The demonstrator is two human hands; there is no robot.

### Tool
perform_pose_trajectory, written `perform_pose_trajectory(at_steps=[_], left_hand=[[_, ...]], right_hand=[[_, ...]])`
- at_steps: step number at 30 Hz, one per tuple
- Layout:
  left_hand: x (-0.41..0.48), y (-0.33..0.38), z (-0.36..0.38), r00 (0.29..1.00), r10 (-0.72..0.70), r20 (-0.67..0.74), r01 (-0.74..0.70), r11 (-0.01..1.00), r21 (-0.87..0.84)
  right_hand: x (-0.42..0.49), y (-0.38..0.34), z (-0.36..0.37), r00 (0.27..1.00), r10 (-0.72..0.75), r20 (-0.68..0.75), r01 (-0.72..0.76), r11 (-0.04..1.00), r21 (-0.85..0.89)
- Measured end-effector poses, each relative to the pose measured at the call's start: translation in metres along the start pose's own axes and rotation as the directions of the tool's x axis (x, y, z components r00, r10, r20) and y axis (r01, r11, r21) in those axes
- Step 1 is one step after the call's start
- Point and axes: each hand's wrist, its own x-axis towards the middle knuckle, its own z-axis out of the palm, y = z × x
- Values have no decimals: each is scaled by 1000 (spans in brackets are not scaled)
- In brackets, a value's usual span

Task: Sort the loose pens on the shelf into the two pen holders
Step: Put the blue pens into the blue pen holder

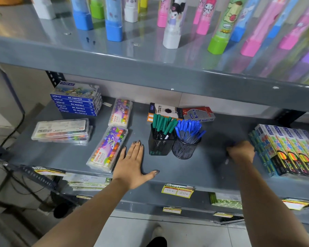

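Your left hand (132, 162) lies flat and open on the grey shelf (212, 168) at lower centre, gripping nothing, beside the square holder of green pens (160, 139) and round holder of blue pens (185, 141), while your blurred right hand (241, 151), centre right, is curled, its contents unclear.
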Motion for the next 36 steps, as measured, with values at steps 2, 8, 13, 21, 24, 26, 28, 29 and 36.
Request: perform_pose_trajectory(at_steps=[2,8,13,21,24,26,28,29,36], left_hand=[[0,0,0,1000,1,-3,-1,1000,3],[1,0,1,1000,-3,8,3,1000,3],[1,0,2,1000,-10,-2,10,1000,-4],[1,0,2,1000,-3,-7,3,1000,-8],[1,0,3,1000,-1,-22,1,1000,-22],[1,0,3,1000,-3,-17,3,1000,-11],[1,0,3,1000,-4,-9,4,1000,0],[1,0,3,1000,-2,-6,2,1000,1],[2,-1,3,1000,7,-14,-7,1000,-15]], right_hand=[[-6,-9,-6,1000,6,27,-12,971,239],[-46,-56,-30,974,-172,-144,222,649,728],[-101,-91,-23,873,-373,-314,487,667,564],[-123,-78,12,680,-685,-261,728,672,132],[-123,-72,20,686,-700,-198,722,689,66],[-124,-69,23,718,-675,-169,690,722,47],[-126,-66,23,724,-666,-179,678,735,5],[-128,-64,23,713,-673,-197,683,730,-21],[-112,-50,9,768,-567,-299,612,787,79]])
